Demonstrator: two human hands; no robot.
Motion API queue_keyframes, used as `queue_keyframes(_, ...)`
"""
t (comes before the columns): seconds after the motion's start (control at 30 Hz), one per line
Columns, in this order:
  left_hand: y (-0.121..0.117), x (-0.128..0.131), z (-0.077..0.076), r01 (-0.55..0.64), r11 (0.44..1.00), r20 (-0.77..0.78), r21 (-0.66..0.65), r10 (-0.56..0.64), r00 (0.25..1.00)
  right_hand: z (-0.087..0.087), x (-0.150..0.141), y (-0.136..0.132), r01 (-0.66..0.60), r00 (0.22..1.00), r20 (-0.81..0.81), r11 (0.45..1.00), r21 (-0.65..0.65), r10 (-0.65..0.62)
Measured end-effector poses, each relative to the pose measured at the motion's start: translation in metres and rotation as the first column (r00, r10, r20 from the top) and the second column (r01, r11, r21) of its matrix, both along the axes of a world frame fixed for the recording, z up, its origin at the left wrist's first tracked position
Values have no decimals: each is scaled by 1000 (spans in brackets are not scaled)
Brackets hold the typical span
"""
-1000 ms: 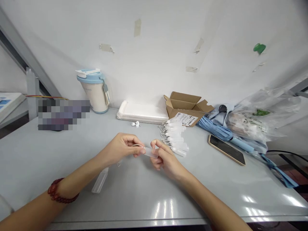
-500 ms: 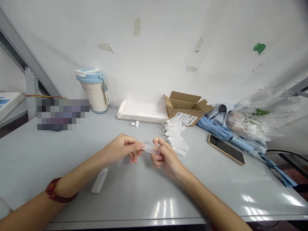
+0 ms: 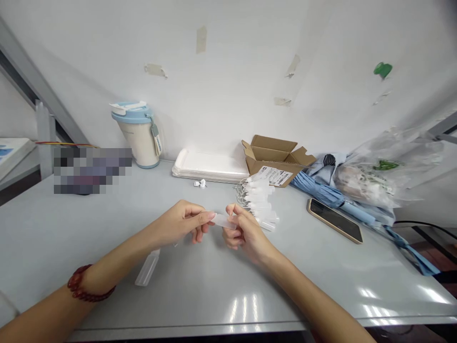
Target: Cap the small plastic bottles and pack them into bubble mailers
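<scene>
A small translucent plastic bottle is held sideways above the table between my two hands. My left hand pinches its left end between thumb and fingers, which hide that end. Fingers of my right hand are closed round the other end. Under my left forearm lies another clear, flat plastic bottle, its top partly covered by the arm. Just beyond my right hand several similar white bottles with thin loops lie in a row.
An open cardboard box and a stack of white trays stand along the wall, with small white pieces in front. A tumbler is at left; a phone, blue umbrella and plastic bag are at right.
The view has shifted very slightly. Both hands keep the same hold on the bottle, with hardly any visible movement.
</scene>
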State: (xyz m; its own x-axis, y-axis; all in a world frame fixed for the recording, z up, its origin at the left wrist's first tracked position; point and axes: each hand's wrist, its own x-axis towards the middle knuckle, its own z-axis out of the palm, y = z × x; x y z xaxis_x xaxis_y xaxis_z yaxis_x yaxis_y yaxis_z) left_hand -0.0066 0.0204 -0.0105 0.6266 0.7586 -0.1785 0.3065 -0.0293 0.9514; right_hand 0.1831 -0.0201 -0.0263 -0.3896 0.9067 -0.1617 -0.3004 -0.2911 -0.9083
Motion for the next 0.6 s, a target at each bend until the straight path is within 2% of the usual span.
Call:
queue_keyframes(0.13, 0, -2, 4, 0, 999, 2, 52, 0, 1000, -2, 0, 1, 0, 1000, -9, 1000, 0, 0)
queue_keyframes(0.23, 0, -3, 4, -20, 999, -21, 45, 21, 1000, -3, 1, 1, 2, 1000, -4, 1000, -5, -2)
queue_keyframes(0.37, 0, -1, 3, 27, 999, -26, 26, -27, 999, 0, 0, 1, 3, 1000, 29, 1000, 9, -3)
queue_keyframes(0.47, -1, 0, 3, 23, 1000, -33, 11, -23, 999, 2, 0, 0, 1, 994, 106, 999, 36, -4)
queue_keyframes(0.53, -1, 0, 3, -4, 1000, -23, -2, 4, 1000, 1, 0, 0, 52, 961, 260, 986, 157, -92)
queue_keyframes(0.57, -1, 0, 2, -21, 1000, -13, -11, 21, 1000, 0, 1, 0, 76, 916, 362, 960, 271, -175)
queue_keyframes(0.6, 0, 0, 2, -39, 999, -5, -22, 39, 999, -2, 2, 1, 74, 847, 455, 910, 409, -274)
